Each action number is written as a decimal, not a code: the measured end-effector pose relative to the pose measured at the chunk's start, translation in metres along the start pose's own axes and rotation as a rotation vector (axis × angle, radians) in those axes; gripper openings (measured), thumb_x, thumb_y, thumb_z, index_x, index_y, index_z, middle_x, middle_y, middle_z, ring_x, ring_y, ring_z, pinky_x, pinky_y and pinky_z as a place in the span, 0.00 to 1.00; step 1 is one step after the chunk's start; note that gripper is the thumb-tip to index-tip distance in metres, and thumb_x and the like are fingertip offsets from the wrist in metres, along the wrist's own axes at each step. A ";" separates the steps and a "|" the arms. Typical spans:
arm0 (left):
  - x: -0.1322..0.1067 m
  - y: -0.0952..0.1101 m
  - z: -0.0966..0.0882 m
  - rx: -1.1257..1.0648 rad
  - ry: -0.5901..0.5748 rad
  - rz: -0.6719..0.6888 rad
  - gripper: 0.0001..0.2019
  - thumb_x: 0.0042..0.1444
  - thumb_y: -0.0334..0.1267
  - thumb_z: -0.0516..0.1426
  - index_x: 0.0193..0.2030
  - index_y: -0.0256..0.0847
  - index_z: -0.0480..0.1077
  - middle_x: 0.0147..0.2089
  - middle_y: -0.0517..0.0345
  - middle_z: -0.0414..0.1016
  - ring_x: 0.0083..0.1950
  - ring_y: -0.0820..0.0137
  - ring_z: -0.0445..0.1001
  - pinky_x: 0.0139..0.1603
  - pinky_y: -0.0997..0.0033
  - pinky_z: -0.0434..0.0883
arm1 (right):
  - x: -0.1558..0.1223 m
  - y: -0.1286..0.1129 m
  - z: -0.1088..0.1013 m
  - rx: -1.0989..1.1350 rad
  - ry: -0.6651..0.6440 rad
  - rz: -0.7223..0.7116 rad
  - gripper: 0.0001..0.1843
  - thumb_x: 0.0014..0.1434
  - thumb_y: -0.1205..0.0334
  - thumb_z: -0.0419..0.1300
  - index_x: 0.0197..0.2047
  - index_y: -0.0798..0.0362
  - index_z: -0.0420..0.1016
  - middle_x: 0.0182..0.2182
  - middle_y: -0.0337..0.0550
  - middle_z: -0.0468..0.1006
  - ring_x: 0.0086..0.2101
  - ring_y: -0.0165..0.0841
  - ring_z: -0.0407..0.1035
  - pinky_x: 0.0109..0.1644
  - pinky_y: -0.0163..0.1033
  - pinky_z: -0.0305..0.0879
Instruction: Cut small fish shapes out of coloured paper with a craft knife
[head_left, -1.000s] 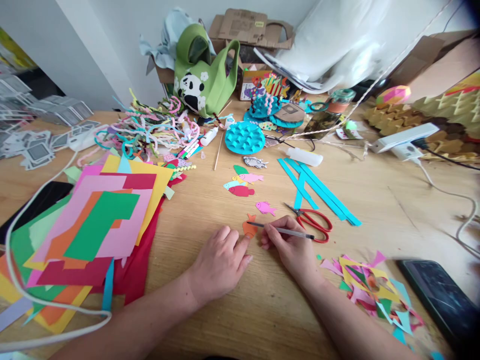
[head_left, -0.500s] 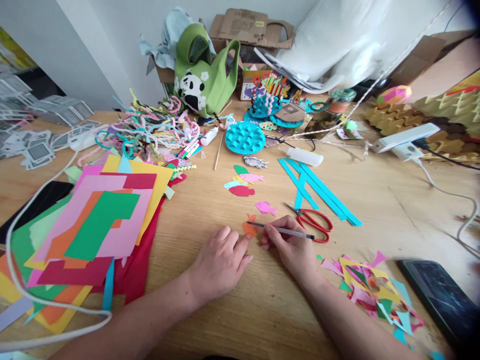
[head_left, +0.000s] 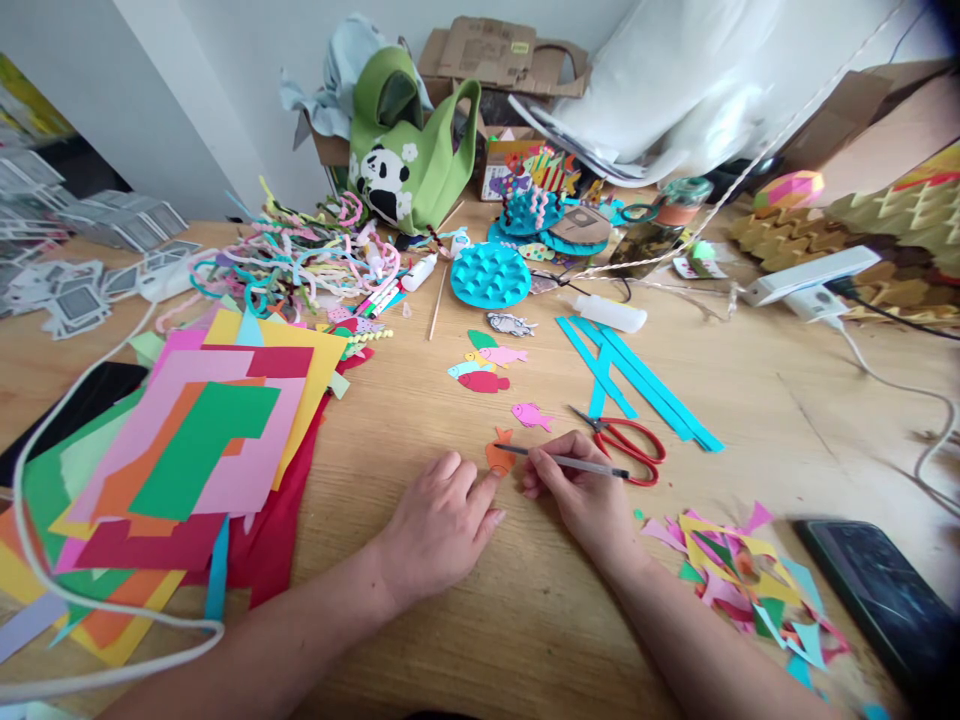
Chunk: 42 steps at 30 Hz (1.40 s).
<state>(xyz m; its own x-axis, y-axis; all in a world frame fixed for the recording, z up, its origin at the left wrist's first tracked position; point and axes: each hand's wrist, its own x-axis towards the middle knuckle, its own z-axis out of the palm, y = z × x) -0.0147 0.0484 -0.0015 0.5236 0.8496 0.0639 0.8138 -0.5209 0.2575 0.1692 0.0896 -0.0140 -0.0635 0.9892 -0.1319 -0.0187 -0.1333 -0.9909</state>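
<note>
An orange paper fish [head_left: 498, 457] lies on the table between my hands, its tail pointing away from me. My left hand [head_left: 442, 515] is closed loosely, and its index fingertip holds the fish down at the near end. In my right hand [head_left: 585, 500] a slim grey pen [head_left: 581, 464] is gripped, its tip on the fish near the tail. Just beyond lies a pink paper fish [head_left: 532, 416]. Red-handled scissors [head_left: 634, 447] rest beside my right hand. Farther off, several cut-out fish, a red one [head_left: 484, 382] among them, overlap in a small group.
Coloured paper sheets [head_left: 202, 450] are stacked at left, near a white cable [head_left: 45, 600]. Paper scraps [head_left: 742, 570] and a phone [head_left: 877, 590] lie at right. Blue strips [head_left: 645, 380], a glue bottle [head_left: 611, 312], a blue bumpy disc [head_left: 490, 276] and pipe cleaners [head_left: 300, 255] lie beyond.
</note>
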 end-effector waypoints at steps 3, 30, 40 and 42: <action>0.000 0.000 0.001 -0.005 0.003 -0.003 0.19 0.66 0.41 0.51 0.59 0.34 0.67 0.39 0.50 0.69 0.44 0.58 0.66 0.46 0.55 0.71 | 0.000 0.001 0.000 -0.003 0.002 0.002 0.20 0.52 0.45 0.68 0.30 0.51 0.67 0.23 0.40 0.77 0.21 0.30 0.72 0.25 0.35 0.72; 0.000 0.000 0.000 0.009 0.008 0.006 0.18 0.66 0.41 0.52 0.59 0.36 0.67 0.39 0.50 0.70 0.44 0.60 0.67 0.46 0.56 0.71 | 0.001 0.002 -0.001 -0.008 0.010 0.010 0.20 0.52 0.45 0.68 0.30 0.51 0.67 0.23 0.40 0.78 0.22 0.31 0.72 0.25 0.36 0.72; 0.000 -0.001 0.000 0.001 -0.005 0.002 0.19 0.66 0.41 0.52 0.59 0.34 0.67 0.39 0.50 0.70 0.44 0.59 0.66 0.46 0.56 0.71 | 0.001 0.001 -0.001 0.005 0.003 0.011 0.20 0.52 0.45 0.68 0.30 0.51 0.67 0.23 0.40 0.78 0.21 0.30 0.72 0.25 0.35 0.72; 0.000 0.000 0.000 -0.001 -0.002 0.002 0.19 0.66 0.41 0.52 0.59 0.35 0.67 0.40 0.51 0.70 0.44 0.59 0.66 0.47 0.56 0.71 | 0.001 0.001 -0.002 0.006 0.006 0.012 0.19 0.53 0.46 0.68 0.30 0.51 0.67 0.23 0.40 0.78 0.21 0.30 0.72 0.25 0.35 0.72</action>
<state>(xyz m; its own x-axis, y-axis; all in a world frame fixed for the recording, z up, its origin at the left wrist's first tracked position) -0.0149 0.0489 -0.0020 0.5259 0.8483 0.0622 0.8126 -0.5227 0.2579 0.1708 0.0904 -0.0154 -0.0577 0.9879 -0.1438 -0.0237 -0.1453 -0.9891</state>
